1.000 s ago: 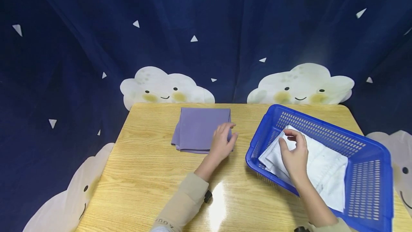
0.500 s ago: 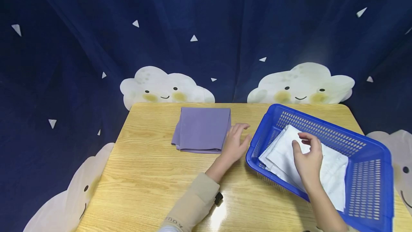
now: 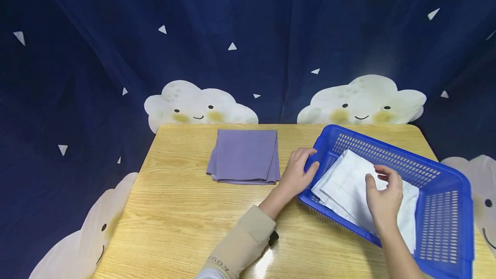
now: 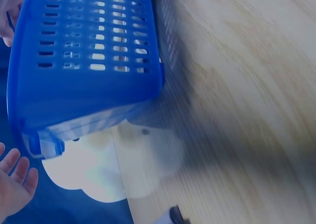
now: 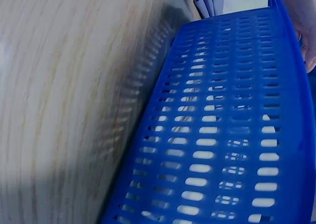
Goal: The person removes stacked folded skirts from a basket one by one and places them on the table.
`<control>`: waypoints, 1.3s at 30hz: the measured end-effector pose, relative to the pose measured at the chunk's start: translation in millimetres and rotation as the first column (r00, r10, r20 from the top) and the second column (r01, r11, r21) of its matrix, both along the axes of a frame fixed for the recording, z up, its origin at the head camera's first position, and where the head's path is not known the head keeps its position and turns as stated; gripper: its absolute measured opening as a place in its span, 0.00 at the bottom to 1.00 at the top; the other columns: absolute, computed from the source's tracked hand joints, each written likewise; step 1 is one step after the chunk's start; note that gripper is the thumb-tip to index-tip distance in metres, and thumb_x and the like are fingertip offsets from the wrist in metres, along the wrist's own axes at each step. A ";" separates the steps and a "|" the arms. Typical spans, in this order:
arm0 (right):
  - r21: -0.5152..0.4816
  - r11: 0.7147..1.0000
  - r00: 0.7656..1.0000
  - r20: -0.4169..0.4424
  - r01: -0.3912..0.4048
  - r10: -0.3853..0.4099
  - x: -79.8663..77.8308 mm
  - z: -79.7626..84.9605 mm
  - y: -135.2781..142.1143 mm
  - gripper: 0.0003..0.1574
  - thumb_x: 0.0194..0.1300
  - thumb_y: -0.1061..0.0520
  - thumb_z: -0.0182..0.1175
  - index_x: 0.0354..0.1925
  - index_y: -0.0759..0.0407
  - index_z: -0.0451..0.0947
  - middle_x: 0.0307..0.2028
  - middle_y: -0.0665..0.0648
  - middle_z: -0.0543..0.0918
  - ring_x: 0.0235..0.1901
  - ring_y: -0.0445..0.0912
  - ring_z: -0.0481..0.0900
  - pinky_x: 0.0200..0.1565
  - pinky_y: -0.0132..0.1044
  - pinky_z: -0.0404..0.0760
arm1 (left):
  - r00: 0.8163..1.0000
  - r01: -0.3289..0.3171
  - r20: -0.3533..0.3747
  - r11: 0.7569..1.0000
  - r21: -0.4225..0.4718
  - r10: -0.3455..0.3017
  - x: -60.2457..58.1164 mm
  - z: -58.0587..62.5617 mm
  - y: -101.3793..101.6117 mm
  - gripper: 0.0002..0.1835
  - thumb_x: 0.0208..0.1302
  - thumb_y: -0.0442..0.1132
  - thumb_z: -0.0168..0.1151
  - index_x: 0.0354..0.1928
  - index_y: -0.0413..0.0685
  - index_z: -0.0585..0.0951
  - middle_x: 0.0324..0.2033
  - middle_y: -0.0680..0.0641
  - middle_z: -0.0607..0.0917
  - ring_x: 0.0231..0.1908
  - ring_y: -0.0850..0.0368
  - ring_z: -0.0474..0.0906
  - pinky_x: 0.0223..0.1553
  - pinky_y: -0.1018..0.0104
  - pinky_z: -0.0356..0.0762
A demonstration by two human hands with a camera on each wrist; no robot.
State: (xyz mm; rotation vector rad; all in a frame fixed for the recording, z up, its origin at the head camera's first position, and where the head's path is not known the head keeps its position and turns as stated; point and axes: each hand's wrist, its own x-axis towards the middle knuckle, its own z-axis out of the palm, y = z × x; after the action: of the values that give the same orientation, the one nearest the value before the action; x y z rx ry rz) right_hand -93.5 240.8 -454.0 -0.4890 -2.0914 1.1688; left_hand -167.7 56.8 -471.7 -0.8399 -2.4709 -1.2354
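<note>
Between hands (image 3: 298,175) (image 3: 385,197) and under the right | white cloth (image 3: 348,184) | inside blue basket (image 3: 439,227)

A blue basket (image 4: 98,98) sits on the wooden surface (image 4: 247,85), white showing through its slotted wall (image 4: 74,83) — the left hand (image 4: 15,187), fingers apart, is just beside the rim's (image 4: 15,85) corner, the right hand (image 4: 8,9) partly hidden behind the rim — and past the surface's far edge a white cloud (image 4: 86,169) shows on a dark blue curtain (image 4: 74,211)
</note>
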 end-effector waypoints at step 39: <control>-0.028 0.994 0.953 0.287 0.106 -0.094 21.4 -21.3 63.2 0.27 0.54 0.64 0.58 0.53 0.68 0.66 0.37 0.38 0.65 0.33 0.26 0.59 0.41 0.26 0.59 | 0.964 0.083 0.266 0.961 -0.264 -0.011 7.7 -6.5 55.6 0.28 0.64 0.46 0.51 0.65 0.50 0.60 0.60 0.49 0.67 0.61 0.55 0.62 0.60 0.69 0.60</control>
State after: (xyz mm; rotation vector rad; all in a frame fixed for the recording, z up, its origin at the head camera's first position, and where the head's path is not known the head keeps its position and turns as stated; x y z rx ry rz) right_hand -72.0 304.0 -475.2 -0.8174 -2.2567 1.1404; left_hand -159.9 112.5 -478.2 -0.8530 -2.9015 -1.0962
